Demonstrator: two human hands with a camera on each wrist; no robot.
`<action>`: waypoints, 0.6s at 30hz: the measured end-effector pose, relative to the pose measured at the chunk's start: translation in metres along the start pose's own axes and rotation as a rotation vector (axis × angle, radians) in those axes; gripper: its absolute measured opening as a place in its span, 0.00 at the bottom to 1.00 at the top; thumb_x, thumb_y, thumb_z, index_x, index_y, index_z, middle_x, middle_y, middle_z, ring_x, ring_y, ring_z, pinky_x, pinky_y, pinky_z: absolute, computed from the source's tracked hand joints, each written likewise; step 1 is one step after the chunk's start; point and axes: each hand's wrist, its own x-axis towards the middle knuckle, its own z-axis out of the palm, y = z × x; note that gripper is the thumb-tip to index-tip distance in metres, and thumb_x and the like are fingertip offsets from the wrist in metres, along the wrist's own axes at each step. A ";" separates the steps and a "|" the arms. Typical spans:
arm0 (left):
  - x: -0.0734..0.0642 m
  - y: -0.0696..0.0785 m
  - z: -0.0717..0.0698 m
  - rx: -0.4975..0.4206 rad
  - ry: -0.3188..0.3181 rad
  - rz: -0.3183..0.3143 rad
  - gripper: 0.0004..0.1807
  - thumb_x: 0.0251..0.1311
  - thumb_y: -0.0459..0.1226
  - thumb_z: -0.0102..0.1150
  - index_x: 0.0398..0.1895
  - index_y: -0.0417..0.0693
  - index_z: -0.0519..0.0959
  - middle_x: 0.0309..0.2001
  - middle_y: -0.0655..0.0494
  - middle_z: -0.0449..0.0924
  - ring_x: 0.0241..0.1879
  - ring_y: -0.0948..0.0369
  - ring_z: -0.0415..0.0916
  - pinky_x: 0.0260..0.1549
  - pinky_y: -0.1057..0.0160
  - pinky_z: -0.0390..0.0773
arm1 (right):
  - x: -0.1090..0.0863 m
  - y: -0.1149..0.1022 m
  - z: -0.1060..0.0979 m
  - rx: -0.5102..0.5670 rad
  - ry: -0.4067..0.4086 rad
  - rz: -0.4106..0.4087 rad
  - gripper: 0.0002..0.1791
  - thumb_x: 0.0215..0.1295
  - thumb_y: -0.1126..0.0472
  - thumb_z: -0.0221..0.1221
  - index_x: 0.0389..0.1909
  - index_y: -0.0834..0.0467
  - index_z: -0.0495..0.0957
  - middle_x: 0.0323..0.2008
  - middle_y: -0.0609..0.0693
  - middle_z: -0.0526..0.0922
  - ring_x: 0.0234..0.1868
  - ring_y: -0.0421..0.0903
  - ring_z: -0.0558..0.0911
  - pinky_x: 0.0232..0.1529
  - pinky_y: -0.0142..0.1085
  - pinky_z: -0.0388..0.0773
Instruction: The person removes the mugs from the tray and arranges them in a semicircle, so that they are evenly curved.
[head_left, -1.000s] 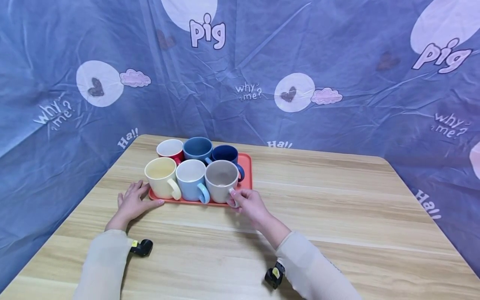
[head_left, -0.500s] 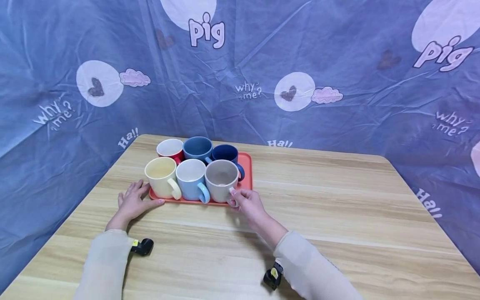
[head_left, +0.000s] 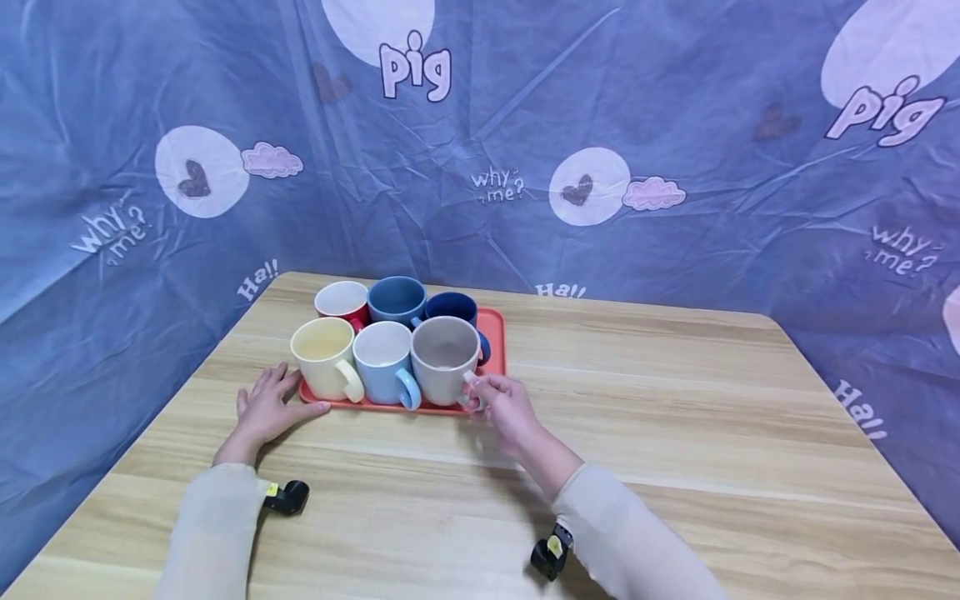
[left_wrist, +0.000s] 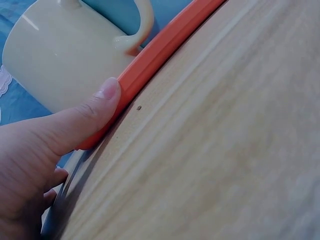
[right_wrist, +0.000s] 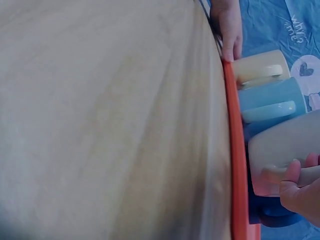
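My right hand [head_left: 512, 414] pinches the handle of a grey mug [head_left: 438, 379] at the tray's front right. In the right wrist view the grey mug [right_wrist: 280, 150] tilts slightly and seems raised a little off the tray. My left hand [head_left: 266, 412] rests at the front left corner of the orange-red tray [head_left: 492, 333]. Its straight thumb [left_wrist: 97, 107] presses the front rim, beside a cream mug [left_wrist: 65, 55]; its other fingers lie along the left side, partly hidden. Between the cream and grey mugs stands a light blue mug [head_left: 381, 375].
Behind the front row, a red mug [head_left: 360, 314] with a white inside, a teal-blue mug [head_left: 396, 300] and a navy mug [head_left: 450, 307] stand on the tray. The wooden table [head_left: 675, 400] reaches to a blue printed cloth [head_left: 480, 100] at back and sides.
The grey mug has risen slightly and shifted a touch right with my right hand. My left hand and the other mugs keep their places.
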 end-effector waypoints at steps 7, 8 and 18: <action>0.001 0.000 -0.001 -0.001 -0.004 -0.007 0.50 0.40 0.60 0.58 0.61 0.37 0.57 0.61 0.30 0.43 0.61 0.39 0.31 0.48 0.37 0.23 | -0.003 -0.016 -0.005 0.016 0.014 0.005 0.10 0.58 0.69 0.48 0.19 0.62 0.71 0.18 0.51 0.71 0.23 0.42 0.71 0.28 0.34 0.69; 0.001 0.000 -0.001 -0.002 -0.004 -0.007 0.50 0.40 0.60 0.58 0.61 0.37 0.57 0.61 0.30 0.43 0.61 0.39 0.31 0.48 0.37 0.23 | -0.004 -0.018 -0.007 0.019 0.013 0.000 0.10 0.58 0.69 0.48 0.19 0.61 0.72 0.18 0.51 0.71 0.22 0.42 0.71 0.28 0.34 0.69; 0.001 -0.001 0.000 -0.011 -0.008 -0.008 0.50 0.39 0.60 0.58 0.61 0.37 0.56 0.61 0.30 0.43 0.61 0.39 0.30 0.49 0.38 0.22 | -0.008 -0.045 -0.029 0.076 -0.033 -0.077 0.14 0.58 0.72 0.45 0.17 0.59 0.73 0.17 0.49 0.70 0.21 0.41 0.71 0.27 0.34 0.70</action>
